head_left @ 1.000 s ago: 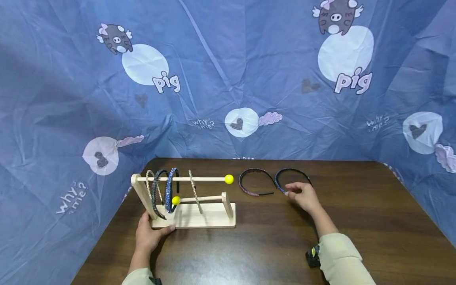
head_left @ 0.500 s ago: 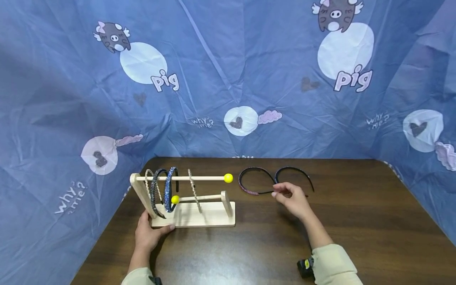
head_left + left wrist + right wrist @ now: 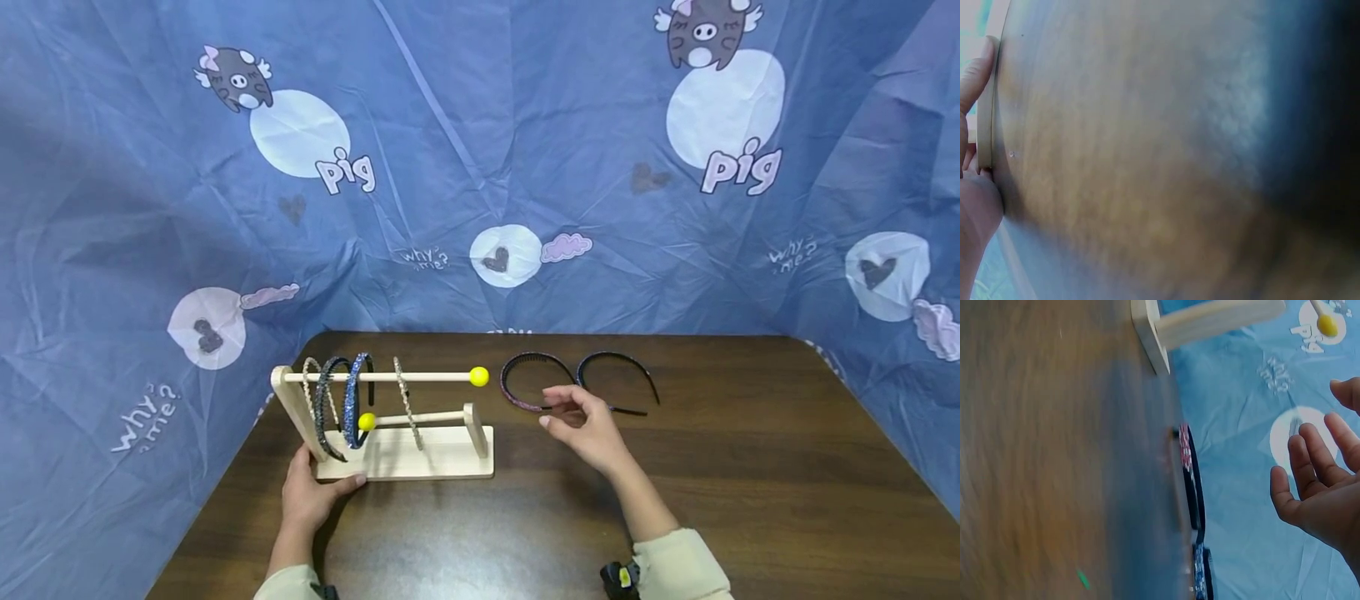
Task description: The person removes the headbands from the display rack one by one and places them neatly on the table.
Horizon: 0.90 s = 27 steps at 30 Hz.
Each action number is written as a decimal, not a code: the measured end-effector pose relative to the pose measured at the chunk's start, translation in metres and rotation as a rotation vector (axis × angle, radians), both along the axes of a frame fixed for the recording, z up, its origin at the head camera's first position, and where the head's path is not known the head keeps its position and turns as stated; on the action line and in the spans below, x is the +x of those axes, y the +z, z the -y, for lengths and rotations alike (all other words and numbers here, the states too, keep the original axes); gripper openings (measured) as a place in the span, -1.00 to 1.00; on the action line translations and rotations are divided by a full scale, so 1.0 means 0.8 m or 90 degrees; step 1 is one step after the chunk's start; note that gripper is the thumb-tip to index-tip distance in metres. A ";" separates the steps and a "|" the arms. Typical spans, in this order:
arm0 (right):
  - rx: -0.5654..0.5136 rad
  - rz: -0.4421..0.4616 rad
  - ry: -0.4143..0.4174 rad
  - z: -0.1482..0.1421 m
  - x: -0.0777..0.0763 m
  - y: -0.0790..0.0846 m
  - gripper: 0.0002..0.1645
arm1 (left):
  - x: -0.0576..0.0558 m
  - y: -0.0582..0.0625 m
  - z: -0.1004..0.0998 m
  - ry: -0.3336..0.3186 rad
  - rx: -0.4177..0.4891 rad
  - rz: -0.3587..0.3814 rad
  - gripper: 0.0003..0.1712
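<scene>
At far left, left hand (image 3: 306, 496) curled round the left end of a pale wooden two-rod stand (image 3: 446, 458) with yellow ball tips, thumb along the front edge. Hung over its upper rod, a beige braided headband (image 3: 308, 390), a dark glittery headband (image 3: 321, 408) and a blue glittery headband (image 3: 350, 408); farther right, a pale beaded headband (image 3: 407, 398). Lying on the dark brown table (image 3: 750, 467), a thin pink-and-black toothed headband (image 3: 1186, 453); next, right hand (image 3: 588, 429), fingers loosely bent, holding nothing; beyond, a thin blue-and-black headband (image 3: 1199, 569). Probably light, springy and smooth inside; best pinched at the crown, not the flexing tips.
</scene>
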State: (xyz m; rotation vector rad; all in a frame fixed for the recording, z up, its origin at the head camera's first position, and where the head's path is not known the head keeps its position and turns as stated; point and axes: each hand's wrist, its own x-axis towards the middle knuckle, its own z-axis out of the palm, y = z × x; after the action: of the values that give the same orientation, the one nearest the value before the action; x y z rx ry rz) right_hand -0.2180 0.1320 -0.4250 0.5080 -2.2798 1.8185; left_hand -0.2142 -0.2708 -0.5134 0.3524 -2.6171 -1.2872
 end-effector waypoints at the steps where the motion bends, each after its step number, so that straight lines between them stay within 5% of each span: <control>1: -0.005 -0.005 0.000 0.004 0.002 0.000 -0.61 | 0.000 0.000 0.000 -0.001 0.001 -0.002 0.13; 14: -0.070 -0.055 0.033 0.051 0.020 0.004 -0.57 | 0.000 0.001 0.001 0.000 -0.003 0.003 0.13; 27: -0.115 -0.039 0.167 0.097 0.029 0.012 -0.43 | 0.003 0.004 0.001 0.000 0.000 0.009 0.14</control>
State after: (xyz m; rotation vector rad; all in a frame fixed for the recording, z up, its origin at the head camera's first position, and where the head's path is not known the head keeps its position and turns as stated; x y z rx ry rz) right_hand -0.1951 0.0543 -0.4154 0.8521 -2.0640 2.0706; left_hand -0.2117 -0.2715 -0.5106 0.3628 -2.6288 -1.2890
